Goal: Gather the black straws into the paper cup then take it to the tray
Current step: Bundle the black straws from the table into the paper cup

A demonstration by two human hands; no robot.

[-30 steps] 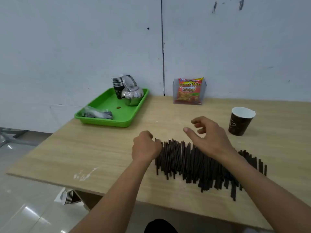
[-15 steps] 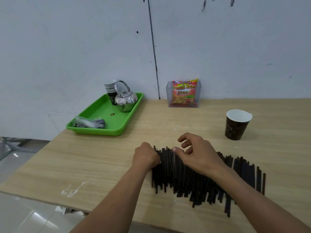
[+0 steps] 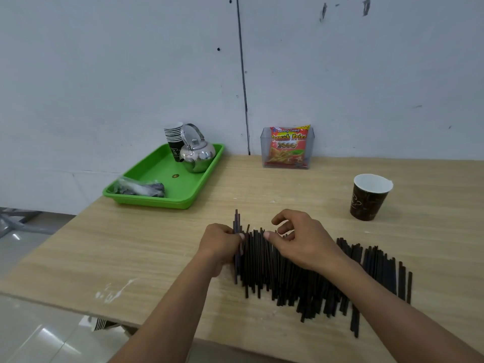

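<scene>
The table (image 3: pixel 157 252) carries everything, and the straws (image 3: pixel 309 281) serve as the landmark: a broad black spread lying flat on the wood near its front edge. Beyond them to the left sits the green tray (image 3: pixel 146 200), holding a steel kettle (image 3: pixel 197 155), a stack of cups (image 3: pixel 174 138) and a clear wrapped bundle (image 3: pixel 138 187). Straight beyond them, against the wall, stands a clear holder with a snack packet (image 3: pixel 288 146); its print reads "French Fries" and "2000", with smaller words above that look like "Kentang Goreng". Beyond them to the right, well apart, the paper cup (image 3: pixel 369 197) stands upright and looks empty; its pattern is too faint to read. A second ago the right hand (image 3: pixel 301 242) hovered open above the pile and the left hand (image 3: pixel 222 244) was a loose fist at the pile's left end. Now the left hand has closed on a few straws at that end, their tips poking up past the others, while the right hand has come down onto the pile with thumb pressing and fingers curled, gripping nothing that I can see. That suggests gathering has only begun: nearly all straws still lie loose, none are in the cup, and the tray step is far off.
</scene>
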